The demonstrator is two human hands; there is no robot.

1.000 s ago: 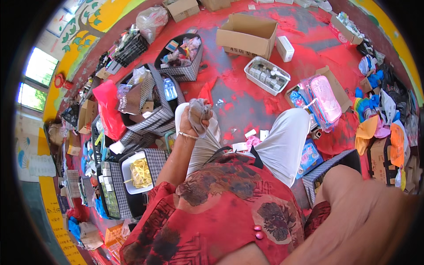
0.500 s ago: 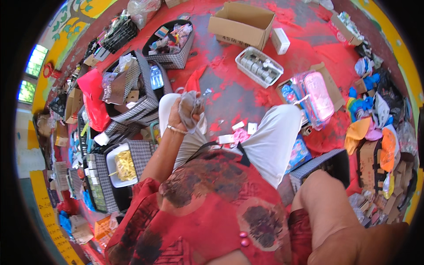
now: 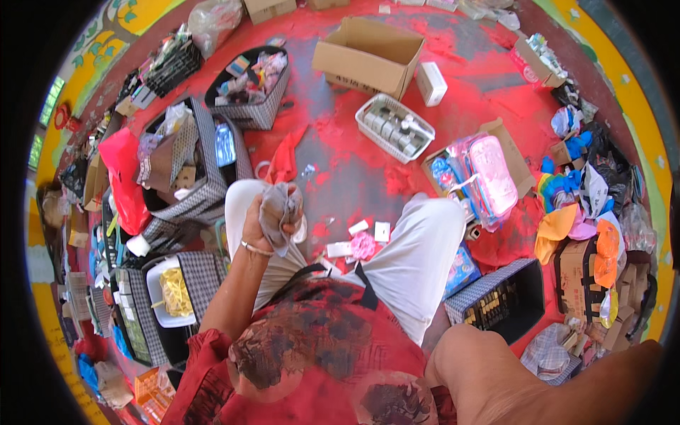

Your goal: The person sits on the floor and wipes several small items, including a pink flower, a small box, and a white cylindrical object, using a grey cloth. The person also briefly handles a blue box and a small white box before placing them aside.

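Observation:
My left hand (image 3: 256,225) is closed around a crumpled grey cloth (image 3: 279,212), holding it over my left knee. Fingertips show at the cloth's right side, and a pale bracelet (image 3: 256,248) circles the wrist. My right arm (image 3: 489,372) bends at the lower right, and its hand is out of the picture. Between my light trouser legs (image 3: 425,255) a pink flower-shaped piece (image 3: 363,246) lies on the red floor beside small white boxes (image 3: 339,249).
Ahead stand an open cardboard box (image 3: 368,53), a white basket of grey items (image 3: 394,127) and pink plastic packs (image 3: 489,177). Checkered bins (image 3: 205,202) crowd my left, near a white tray with yellow strips (image 3: 172,292). A dark-lined checkered bin (image 3: 499,294) sits at right.
The view has shifted, so the surroundings appear farther left, and more of the right-hand checkered bin's inside shows. The grey cloth has changed shape in my left hand, which still grips it.

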